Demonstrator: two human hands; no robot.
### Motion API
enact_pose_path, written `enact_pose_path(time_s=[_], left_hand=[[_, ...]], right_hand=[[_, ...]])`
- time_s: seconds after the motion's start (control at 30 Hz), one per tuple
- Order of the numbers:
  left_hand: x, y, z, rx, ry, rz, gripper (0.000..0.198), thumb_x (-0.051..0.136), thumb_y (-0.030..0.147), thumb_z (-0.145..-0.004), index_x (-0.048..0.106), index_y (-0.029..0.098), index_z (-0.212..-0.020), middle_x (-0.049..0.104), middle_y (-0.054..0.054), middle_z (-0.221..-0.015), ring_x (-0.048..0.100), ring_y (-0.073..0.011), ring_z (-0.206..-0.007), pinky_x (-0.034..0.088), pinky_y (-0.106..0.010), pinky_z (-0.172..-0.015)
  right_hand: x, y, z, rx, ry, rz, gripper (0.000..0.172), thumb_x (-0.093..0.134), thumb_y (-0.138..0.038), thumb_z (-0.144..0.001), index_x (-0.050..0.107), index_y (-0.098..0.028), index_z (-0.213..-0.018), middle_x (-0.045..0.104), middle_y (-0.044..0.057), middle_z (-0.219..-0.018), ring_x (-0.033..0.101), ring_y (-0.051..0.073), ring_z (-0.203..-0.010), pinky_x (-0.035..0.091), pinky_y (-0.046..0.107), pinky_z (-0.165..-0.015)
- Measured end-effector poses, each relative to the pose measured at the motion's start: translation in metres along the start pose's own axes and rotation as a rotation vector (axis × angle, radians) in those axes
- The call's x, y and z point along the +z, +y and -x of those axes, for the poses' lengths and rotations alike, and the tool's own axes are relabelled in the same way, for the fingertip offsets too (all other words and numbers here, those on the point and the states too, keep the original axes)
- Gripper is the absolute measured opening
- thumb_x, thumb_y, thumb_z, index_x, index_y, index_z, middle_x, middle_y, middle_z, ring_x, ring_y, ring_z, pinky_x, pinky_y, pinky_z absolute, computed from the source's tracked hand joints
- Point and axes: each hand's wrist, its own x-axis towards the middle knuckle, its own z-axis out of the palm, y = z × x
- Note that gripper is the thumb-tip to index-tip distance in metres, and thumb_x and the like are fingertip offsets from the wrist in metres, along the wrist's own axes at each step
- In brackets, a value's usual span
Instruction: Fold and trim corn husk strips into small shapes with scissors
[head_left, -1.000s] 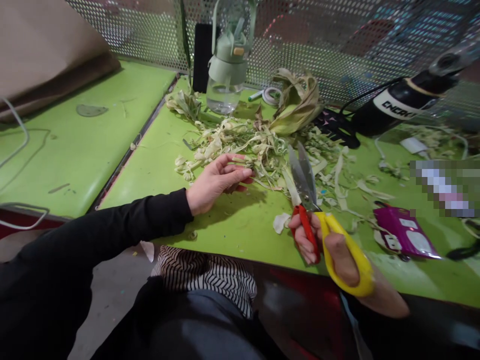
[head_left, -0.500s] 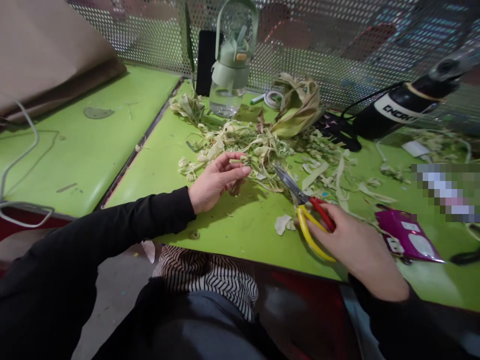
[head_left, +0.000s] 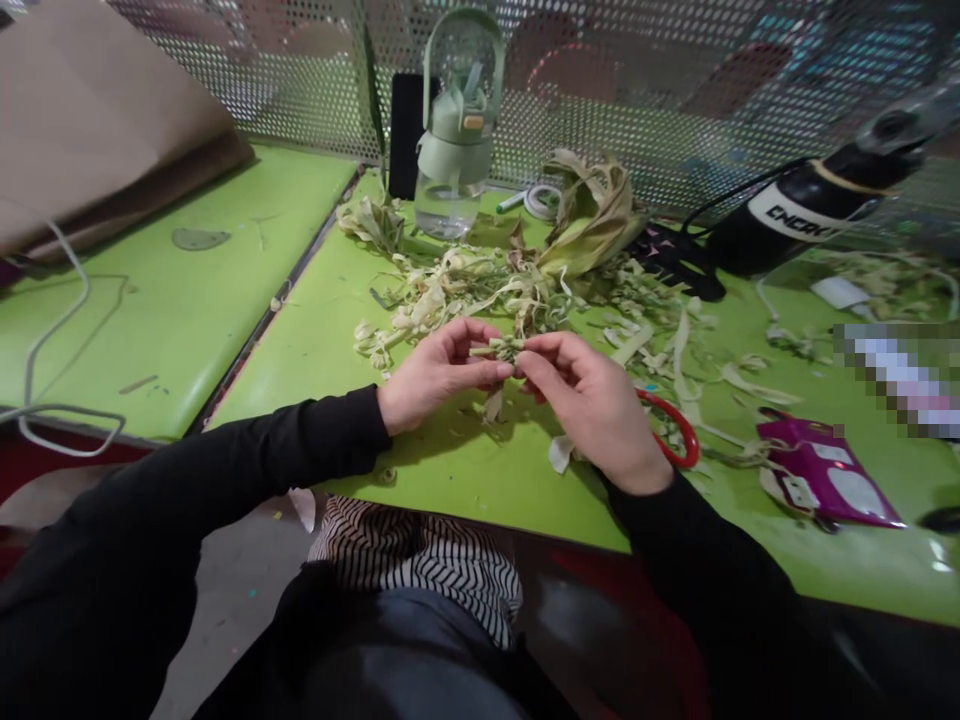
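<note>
A small pale-green braided or knotted piece of corn husk (head_left: 504, 349) is pinched between both hands above the front of the table. My left hand (head_left: 426, 375) grips its left end with thumb and fingers. My right hand (head_left: 600, 405) closes on its right end, fingertips nearly meeting the left ones. A dry strip (head_left: 493, 406) hangs below the fingers. Red-handled scissors (head_left: 688, 440) lie on the table, mostly hidden behind my right hand. Just beyond the hands spreads a heap of husk strips and scraps (head_left: 450, 285).
A larger bunch of husks (head_left: 592, 225) lies behind the heap. Around it are a pale-green water bottle (head_left: 454, 150), a tape roll (head_left: 541, 200), a black bottle (head_left: 799, 220) and a purple packet (head_left: 829, 470). Brown paper (head_left: 112, 120) and a white cable (head_left: 56, 330) are at left.
My right hand has put down the scissors on the table and moved left to take hold of the husk piece. My left hand still holds it, slightly lower in view.
</note>
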Motion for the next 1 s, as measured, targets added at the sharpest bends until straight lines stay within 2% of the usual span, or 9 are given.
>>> enact_pose_path(time_s=[0.1,0.2,0.33,0.47,0.6,0.67,0.8,0.9,1.0], left_hand=[[-0.001,0.003,0.0,-0.049,0.024,-0.03,0.028,0.076,0.013,-0.077,0.059,0.013,-0.099,0.067,0.001,-0.083,0.064,-0.0073,-0.071,0.05,-0.023,-0.07],[-0.002,0.005,0.001,-0.105,0.082,-0.087,0.012,0.068,0.018,-0.086,0.061,0.011,-0.093,0.069,-0.002,-0.086,0.064,-0.007,-0.07,0.05,-0.023,-0.068],[-0.001,0.008,0.002,-0.138,0.101,-0.193,0.011,0.062,0.02,-0.09,0.06,0.011,-0.085,0.069,-0.002,-0.08,0.061,-0.0056,-0.064,0.048,-0.021,-0.063],[0.001,0.011,0.002,-0.109,0.044,-0.283,0.012,0.064,0.019,-0.089,0.059,0.011,-0.081,0.065,0.001,-0.069,0.056,-0.0042,-0.057,0.047,-0.019,-0.06],[0.004,0.014,0.003,-0.094,0.014,-0.345,0.013,0.06,0.018,-0.091,0.056,0.012,-0.08,0.064,0.002,-0.068,0.056,-0.0036,-0.056,0.046,-0.017,-0.057],[0.005,0.016,0.004,-0.105,-0.002,-0.386,0.015,0.058,0.018,-0.093,0.054,0.012,-0.079,0.062,0.002,-0.066,0.054,-0.0033,-0.054,0.045,-0.017,-0.055],[0.006,0.024,0.013,-0.147,-0.141,-0.465,0.022,0.057,0.024,-0.095,0.053,0.013,-0.076,0.056,0.004,-0.062,0.05,-0.0035,-0.051,0.042,-0.016,-0.051],[0.01,0.033,0.022,-0.225,-0.258,-0.45,0.026,0.06,0.033,-0.093,0.053,0.015,-0.075,0.052,0.005,-0.057,0.044,-0.0035,-0.047,0.036,-0.017,-0.046],[0.017,0.041,0.029,-0.215,-0.259,-0.4,0.027,0.067,0.031,-0.088,0.053,0.015,-0.072,0.054,0.005,-0.06,0.043,-0.0033,-0.05,0.035,-0.016,-0.048]], right_hand=[[0.004,0.008,-0.007,0.021,0.035,-0.102,0.025,0.069,-0.044,-0.085,0.064,-0.02,-0.09,0.067,0.001,-0.076,0.061,0.013,-0.064,0.051,0.026,-0.06],[0.001,0.012,-0.007,0.047,0.053,-0.178,0.022,0.07,-0.04,-0.084,0.065,-0.02,-0.089,0.066,0.0,-0.076,0.06,0.012,-0.064,0.052,0.026,-0.06],[-0.001,0.011,-0.006,0.073,0.02,-0.179,0.019,0.071,-0.037,-0.083,0.065,-0.02,-0.089,0.066,0.0,-0.074,0.06,0.012,-0.063,0.052,0.025,-0.06],[-0.002,0.008,-0.003,0.095,-0.007,-0.186,0.021,0.071,-0.038,-0.083,0.066,-0.019,-0.089,0.066,0.0,-0.071,0.06,0.012,-0.061,0.051,0.026,-0.06],[-0.003,0.008,0.0,0.111,-0.018,-0.24,0.023,0.07,-0.04,-0.084,0.064,-0.018,-0.087,0.066,0.0,-0.07,0.059,0.011,-0.061,0.049,0.025,-0.058],[-0.003,0.007,0.002,0.12,-0.068,-0.242,0.024,0.067,-0.041,-0.086,0.062,-0.018,-0.086,0.065,0.0,-0.07,0.057,0.01,-0.059,0.046,0.024,-0.055],[-0.01,-0.001,0.01,0.101,-0.228,-0.206,0.026,0.06,-0.041,-0.091,0.057,-0.019,-0.077,0.058,-0.003,-0.065,0.048,0.008,-0.052,0.04,0.023,-0.049],[-0.019,-0.006,0.02,0.053,-0.241,-0.182,0.028,0.062,-0.036,-0.09,0.052,-0.02,-0.069,0.05,-0.005,-0.059,0.042,0.008,-0.05,0.034,0.023,-0.047],[-0.022,-0.005,0.03,0.038,-0.233,-0.231,0.029,0.064,-0.035,-0.089,0.052,-0.021,-0.067,0.049,-0.004,-0.057,0.04,0.009,-0.05,0.031,0.025,-0.047]])
